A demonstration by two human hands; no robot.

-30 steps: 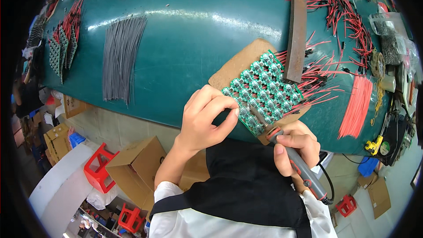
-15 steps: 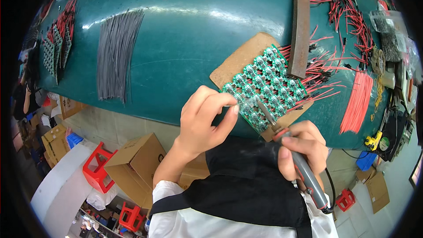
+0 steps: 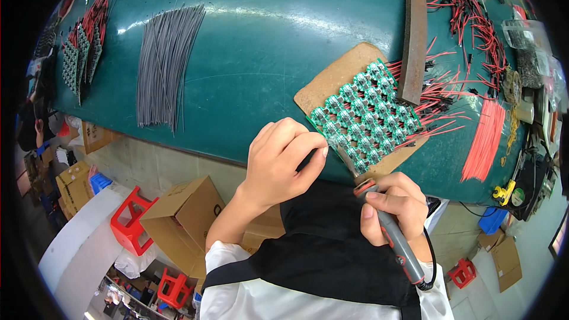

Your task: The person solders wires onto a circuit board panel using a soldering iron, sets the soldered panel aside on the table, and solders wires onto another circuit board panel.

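Observation:
My right hand [image 3: 396,204] is wrapped round the grey and red handle of a soldering iron [image 3: 400,246]. Its metal tip points up and left, at the near left edge of a panel of small green circuit boards [image 3: 368,120]. My left hand [image 3: 283,157] is closed in a pinch beside that same edge; whatever is between its fingertips is too small to make out. The panel lies tilted on a brown backing board [image 3: 326,83]. Red and black wires [image 3: 438,92] run out from its right side, under a rusty metal bar [image 3: 413,41].
A bundle of grey wires [image 3: 169,65] lies left on the green table [image 3: 249,95]. More wired panels [image 3: 83,53] stand at far left. Red wires [image 3: 484,142] lie at right, with loose wired connectors [image 3: 474,29] beyond. A cardboard box [image 3: 184,219] and red stool [image 3: 130,225] are below the table.
The soldering iron and my right hand have moved a little down and left, toward the panel's near edge. My left hand stays pinched beside the panel. The whole view has shifted slightly.

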